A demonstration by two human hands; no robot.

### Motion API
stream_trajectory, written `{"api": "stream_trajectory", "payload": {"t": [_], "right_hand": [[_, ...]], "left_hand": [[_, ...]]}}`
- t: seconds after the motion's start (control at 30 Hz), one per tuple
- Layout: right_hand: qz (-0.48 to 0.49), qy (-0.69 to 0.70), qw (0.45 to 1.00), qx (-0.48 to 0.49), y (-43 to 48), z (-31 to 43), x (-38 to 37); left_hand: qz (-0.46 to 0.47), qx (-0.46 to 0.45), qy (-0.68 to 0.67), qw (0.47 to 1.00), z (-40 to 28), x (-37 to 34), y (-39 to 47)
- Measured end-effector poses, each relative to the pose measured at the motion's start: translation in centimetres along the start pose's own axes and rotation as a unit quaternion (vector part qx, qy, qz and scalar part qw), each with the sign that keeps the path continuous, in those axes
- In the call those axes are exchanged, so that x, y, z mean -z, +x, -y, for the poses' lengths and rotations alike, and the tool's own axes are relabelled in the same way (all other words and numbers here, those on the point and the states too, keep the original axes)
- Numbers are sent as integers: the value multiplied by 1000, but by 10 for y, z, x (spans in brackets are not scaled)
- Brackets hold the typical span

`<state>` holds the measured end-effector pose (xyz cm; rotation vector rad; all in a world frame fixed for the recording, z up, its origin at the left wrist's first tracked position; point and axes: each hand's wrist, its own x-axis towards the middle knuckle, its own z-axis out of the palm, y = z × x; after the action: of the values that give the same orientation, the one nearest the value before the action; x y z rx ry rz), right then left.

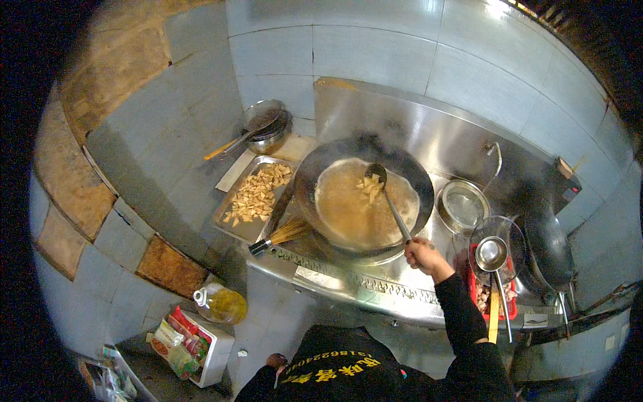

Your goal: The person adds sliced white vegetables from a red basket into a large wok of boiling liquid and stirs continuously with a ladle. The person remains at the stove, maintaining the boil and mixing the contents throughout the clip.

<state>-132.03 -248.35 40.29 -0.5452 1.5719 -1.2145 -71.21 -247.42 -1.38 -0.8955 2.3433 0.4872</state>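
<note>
My right hand (424,257) grips the long handle of a metal ladle (397,213). The ladle's dark bowl hangs over a large black wok (307,193), near its middle. Frothy brownish liquid (346,211) fills much of the wok, and light steam rises at the back. A few pale cut pieces (370,190) show at the surface just below the ladle's bowl. My left hand (276,361) is low beside my dark apron, far from the stove and partly hidden by the sleeve; its fingers are not clear.
Left of the wok stand a metal tray (261,227) of browned pieces, a bamboo brush (289,231) and stacked bowls with a strainer (263,120). To the right are a water pot (462,201), a second ladle (492,254), a red basket (512,306) and another wok (550,246).
</note>
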Motion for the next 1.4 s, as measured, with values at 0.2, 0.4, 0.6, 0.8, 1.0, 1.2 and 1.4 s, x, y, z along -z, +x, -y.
{"api": "stream_trajectory", "payload": {"t": [0.2, 0.4, 0.6, 0.8, 1.0, 1.2, 1.4], "right_hand": [[-61, -182, 973, 130, -12, 14, 38], [-114, -362, 922, 71, -13, 4, 68], [31, -112, 993, -14, -19, -31, 28], [167, 261, 937, -162, -30, -34, -29], [269, 457, 825, -196, -8, -57, -46], [264, 409, 862, -138, -22, -63, -35], [125, 99, 987, -9, -28, -48, -15]], "left_hand": [[-22, -19, -140, 990, 23, 6, -2], [15, -9, -153, 988, 16, 1, -12], [95, 45, -133, 986, 13, 2, -14], [57, 21, -205, 977, 15, 8, -19], [15, -3, -179, 984, 8, 8, -27], [-109, 5, -465, 878, 9, 14, -27], [-7, 86, -311, 946, -7, 45, -33]]}}
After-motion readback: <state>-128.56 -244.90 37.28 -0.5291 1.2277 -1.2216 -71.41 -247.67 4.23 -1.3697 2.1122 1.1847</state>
